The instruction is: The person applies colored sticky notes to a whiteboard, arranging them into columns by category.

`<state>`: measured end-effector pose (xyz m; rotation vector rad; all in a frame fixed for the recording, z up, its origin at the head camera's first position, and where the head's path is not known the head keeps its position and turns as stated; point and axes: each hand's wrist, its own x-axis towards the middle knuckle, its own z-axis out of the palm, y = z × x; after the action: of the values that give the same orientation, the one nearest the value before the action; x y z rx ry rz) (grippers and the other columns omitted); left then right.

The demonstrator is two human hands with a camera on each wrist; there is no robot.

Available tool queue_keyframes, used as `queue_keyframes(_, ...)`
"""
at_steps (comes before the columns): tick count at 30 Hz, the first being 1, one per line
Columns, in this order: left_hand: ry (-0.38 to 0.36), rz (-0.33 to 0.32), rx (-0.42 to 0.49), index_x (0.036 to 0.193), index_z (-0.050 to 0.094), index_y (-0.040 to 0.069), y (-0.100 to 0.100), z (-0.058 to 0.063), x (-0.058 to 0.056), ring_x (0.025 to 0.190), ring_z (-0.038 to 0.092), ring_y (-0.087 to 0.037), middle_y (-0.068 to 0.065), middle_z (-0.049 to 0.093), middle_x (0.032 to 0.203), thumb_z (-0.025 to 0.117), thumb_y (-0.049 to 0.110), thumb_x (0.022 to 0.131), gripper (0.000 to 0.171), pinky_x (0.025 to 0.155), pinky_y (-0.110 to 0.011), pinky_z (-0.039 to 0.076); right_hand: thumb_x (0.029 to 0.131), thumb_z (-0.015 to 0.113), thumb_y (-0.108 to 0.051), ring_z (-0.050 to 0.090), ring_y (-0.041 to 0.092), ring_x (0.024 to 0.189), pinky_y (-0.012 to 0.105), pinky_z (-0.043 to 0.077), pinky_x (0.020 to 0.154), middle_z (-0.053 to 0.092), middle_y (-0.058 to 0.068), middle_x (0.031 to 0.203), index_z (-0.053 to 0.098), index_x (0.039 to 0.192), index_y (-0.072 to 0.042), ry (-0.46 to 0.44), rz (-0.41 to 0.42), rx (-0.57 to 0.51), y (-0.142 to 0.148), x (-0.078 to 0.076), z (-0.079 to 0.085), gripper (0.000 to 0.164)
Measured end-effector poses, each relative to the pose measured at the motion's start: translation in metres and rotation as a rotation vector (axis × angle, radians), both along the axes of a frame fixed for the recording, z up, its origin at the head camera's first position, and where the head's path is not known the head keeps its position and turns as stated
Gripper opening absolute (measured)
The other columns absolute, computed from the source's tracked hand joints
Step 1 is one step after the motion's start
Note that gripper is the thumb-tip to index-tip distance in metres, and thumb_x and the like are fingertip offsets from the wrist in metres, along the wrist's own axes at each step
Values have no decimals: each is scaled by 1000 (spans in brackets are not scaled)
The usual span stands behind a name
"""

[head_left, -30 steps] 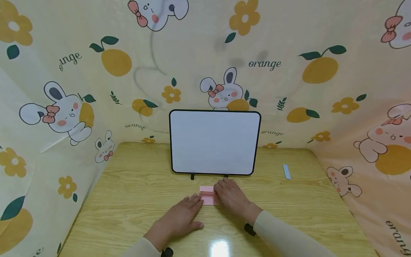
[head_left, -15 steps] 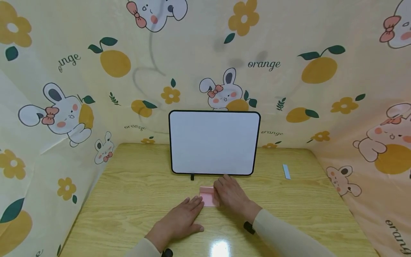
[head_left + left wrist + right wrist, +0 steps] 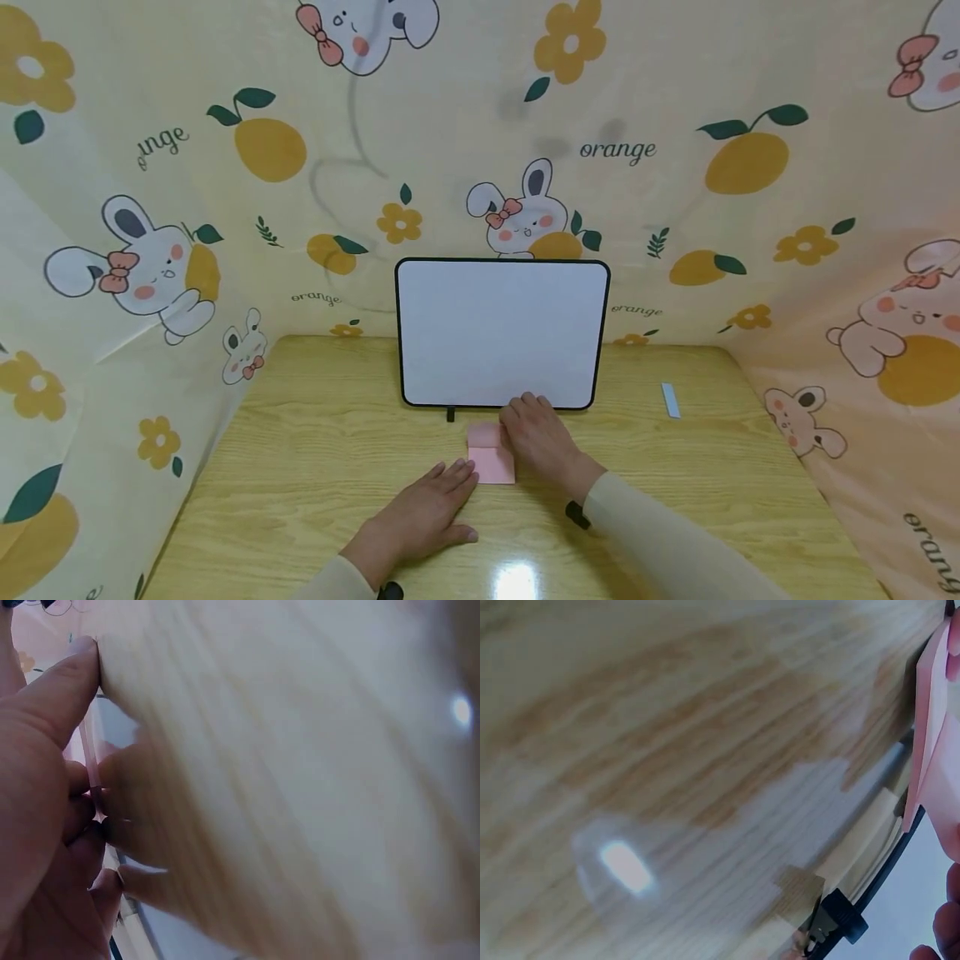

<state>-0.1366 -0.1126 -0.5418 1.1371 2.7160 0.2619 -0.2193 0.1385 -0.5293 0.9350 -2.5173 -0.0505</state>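
In the head view a small pink sticky note pad [image 3: 492, 467] lies on the table in front of the whiteboard. Its top sheet [image 3: 483, 435] is bent up and away at the far side; in the right wrist view this sheet [image 3: 943, 791] stands apart from the pad. My right hand [image 3: 542, 437] pinches the right edge of the raised sheet, its fingertips mostly hidden. With fingers straight, my left hand [image 3: 420, 512] rests palm down, fingertips at the pad's left edge. The left wrist view shows that hand [image 3: 45, 787] low over the glossy tabletop.
A black-framed whiteboard [image 3: 501, 333] stands just behind the pad, on small black feet [image 3: 450, 414]. Farther right lies a narrow light blue strip [image 3: 671, 401]. Printed cloth [image 3: 450, 125] walls the wood-grain table [image 3: 315, 417] at the back and sides.
My right hand has moved slightly away from me, toward the whiteboard, raising and folding back more of the pink sheet. My left hand has stayed in place on the pad's edge.
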Motion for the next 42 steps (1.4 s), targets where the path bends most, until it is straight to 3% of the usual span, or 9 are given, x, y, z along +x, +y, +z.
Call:
queue_keyframes(8,-9,-4,-16,162,40,5,1,1,-1,160,31,-25,-11,34,172,51,61,105,81,131,-45,29,99,72,-19,51,19,76,29,40,65,58,0,82,63,92,-12,-22,-27,-9,1,-5,-2,13)
queue_keyframes(17,-17,1,-20,163,40,6,0,0,-1,160,30,-24,-10,33,172,52,61,105,81,131,-44,28,98,74,-19,50,19,74,27,35,64,57,0,81,64,92,-12,-17,-28,-31,0,-8,0,14)
queue_keyframes(29,11,-3,-30,162,41,6,1,-2,-2,160,31,-23,-9,34,172,53,61,104,81,131,-43,29,100,72,-18,50,21,77,30,38,67,57,2,83,64,94,-10,-67,-40,-62,0,-10,2,12)
queue_keyframes(42,-3,7,-29,163,41,7,1,-1,-1,160,31,-23,-9,34,172,54,61,104,81,131,-43,29,96,76,-16,47,19,74,29,36,65,55,1,80,63,90,-11,-28,-35,-84,-1,-13,-1,15)
